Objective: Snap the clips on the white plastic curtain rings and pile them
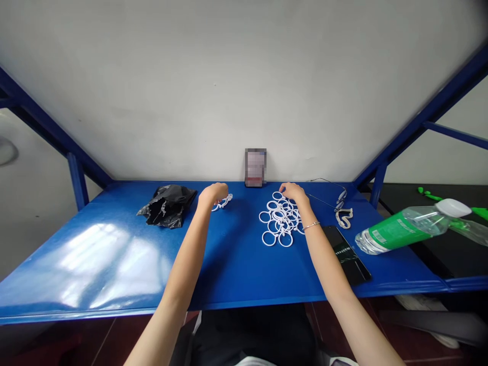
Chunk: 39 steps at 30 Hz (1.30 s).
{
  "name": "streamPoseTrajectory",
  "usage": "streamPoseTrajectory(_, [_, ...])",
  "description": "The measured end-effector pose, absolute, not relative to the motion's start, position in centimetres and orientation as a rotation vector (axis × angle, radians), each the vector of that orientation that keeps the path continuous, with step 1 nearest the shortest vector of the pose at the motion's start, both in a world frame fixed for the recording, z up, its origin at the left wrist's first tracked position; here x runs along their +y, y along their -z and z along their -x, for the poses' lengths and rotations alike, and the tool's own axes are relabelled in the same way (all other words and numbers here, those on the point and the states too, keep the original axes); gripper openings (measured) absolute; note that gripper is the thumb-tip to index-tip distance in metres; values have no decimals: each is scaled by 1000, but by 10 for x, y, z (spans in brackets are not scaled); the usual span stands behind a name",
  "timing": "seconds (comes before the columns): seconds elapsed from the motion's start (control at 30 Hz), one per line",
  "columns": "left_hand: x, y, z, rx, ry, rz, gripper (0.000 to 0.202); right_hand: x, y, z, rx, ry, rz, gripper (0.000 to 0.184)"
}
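Observation:
My left hand (214,194) is bent down over a small group of white rings (224,202) on the blue table, left of centre. Its fingers are curled and partly hidden, and appear closed on one of those rings. Right of centre, my right hand (293,191) reaches to the far edge of a loose pile of white plastic rings (279,215). Its fingertips are pinched at the rim of a ring (278,195) at the top of the pile. Each ring seems to carry a small knob or eyelet. Several rings overlap, some partly behind my right hand.
A crumpled black plastic bag (168,206) lies on the blue table (244,279) at left. A phone (255,168) leans against the wall. To the right are another dark phone (346,256), a bottle with a green label (404,229), eyeglasses (340,198) and a pale band (344,218).

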<state>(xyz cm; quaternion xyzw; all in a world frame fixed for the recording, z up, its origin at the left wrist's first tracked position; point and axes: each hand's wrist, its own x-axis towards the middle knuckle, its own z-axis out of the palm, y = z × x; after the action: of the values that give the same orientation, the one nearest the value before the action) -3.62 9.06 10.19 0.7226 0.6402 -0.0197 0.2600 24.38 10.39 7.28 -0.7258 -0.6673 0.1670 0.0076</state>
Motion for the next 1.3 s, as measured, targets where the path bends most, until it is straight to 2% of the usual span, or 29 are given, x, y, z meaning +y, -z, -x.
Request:
streamPoseTrajectory(0.17, [87,-109,31,1801,237,-1898,32,108,-65,-245,-2156,-593,2296,31])
streamPoseTrajectory(0.33, [79,-119,25,1730,232,-2102,35,111,-58,-239,-2159,-580,2267,25])
streamPoseTrajectory(0.43, [73,-126,18,1638,68,-2237,33,110,-63,-235,-2171,-576,2175,19])
streamPoseTrajectory(0.57, [64,-130,0,1406,-407,-2354,31,99,-80,-222,-2212,-656,1834,18])
streamPoseTrajectory(0.63, [60,-121,-9,1278,-619,-2381,33,89,-83,-215,-2146,-830,1532,17])
streamPoseTrajectory(0.73, [54,-94,-15,1073,-734,-2350,34,72,-73,-207,-2038,-1012,1248,19])
streamPoseTrajectory(0.8, [50,-71,-13,996,-696,-2210,36,61,-56,-205,-2005,-1021,1196,29])
streamPoseTrajectory(0.9, [43,-36,-8,967,-631,-1956,39,48,-29,-206,-1900,-1069,1142,36])
streamPoseTrajectory(1.0, [36,-13,-8,870,-652,-1626,52,40,-13,-205,-1761,-1253,1134,43])
streamPoseTrajectory(1.13, [28,-6,-15,744,-714,-1307,57,32,-16,-201,-1692,-1341,1049,41])
streamPoseTrajectory(1.3, [19,-9,-17,689,-654,-1220,56,19,-22,-196,-1613,-1408,1071,45])
